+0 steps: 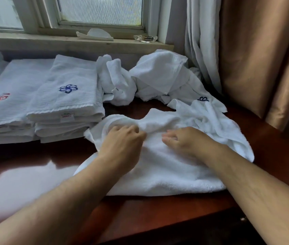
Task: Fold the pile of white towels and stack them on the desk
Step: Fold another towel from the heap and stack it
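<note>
A crumpled white towel (166, 174) lies spread on the dark red desk (157, 214) in front of me. My left hand (122, 142) grips a bunched fold of it near its far edge, fingers curled into the cloth. A short way to the right, my right hand (184, 140) rests on the same fold with its fingers curled into the fabric. Behind the towel sits a pile of unfolded white towels (157, 76). At the left stand two stacks of folded towels, one with a blue emblem (65, 96) and one with a red emblem (7, 103).
A window sill (69, 42) runs along the back with a white object (96, 34) and a glass ashtray (145, 38) on it. White and brown curtains (246, 50) hang at the right. The desk's front edge lies near the bottom right.
</note>
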The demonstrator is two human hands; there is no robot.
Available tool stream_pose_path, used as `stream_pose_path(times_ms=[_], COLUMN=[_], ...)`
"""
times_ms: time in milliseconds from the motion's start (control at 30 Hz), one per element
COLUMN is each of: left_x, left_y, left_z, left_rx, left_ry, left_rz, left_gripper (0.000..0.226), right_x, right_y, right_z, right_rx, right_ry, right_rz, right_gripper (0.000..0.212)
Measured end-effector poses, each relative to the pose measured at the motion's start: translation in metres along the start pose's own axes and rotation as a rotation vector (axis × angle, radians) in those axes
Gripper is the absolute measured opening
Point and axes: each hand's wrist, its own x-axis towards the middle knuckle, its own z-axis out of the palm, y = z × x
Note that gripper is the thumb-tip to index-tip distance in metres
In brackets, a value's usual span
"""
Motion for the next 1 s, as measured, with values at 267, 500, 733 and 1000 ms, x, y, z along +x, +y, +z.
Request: stream_pose_path(times_ms=[267, 500, 733, 1000], left_x=[-0.043, -0.067, -0.062, -0.058], left_y=[-0.054, -0.066, -0.051, -0.034], left_z=[0.010, 0.011, 0.005, 0.003], left_rx=[-0.223, -0.563, -1.538, -0.974], left_ry=[0.077, -0.138, -0.279, 0.036], left_rz=[-0.559, -0.529, -0.208, -0.155], left_gripper=[0.036, 0.016, 0.106, 0.086], right_x=[0.036, 0.044, 0.047, 0.058], right_y=[-0.035, -0.066, -0.063, -0.050], right_z=[0.036, 0.055, 0.050, 0.036], right_rx=[-0.155, 0.253, 0.021, 0.675], right_ry=[-0.084, 0.197, 0.060, -0.156], right_rz=[0.038, -0.351, -0.355, -0.108], right_gripper=[0.074, 0.042, 0.047, 0.042])
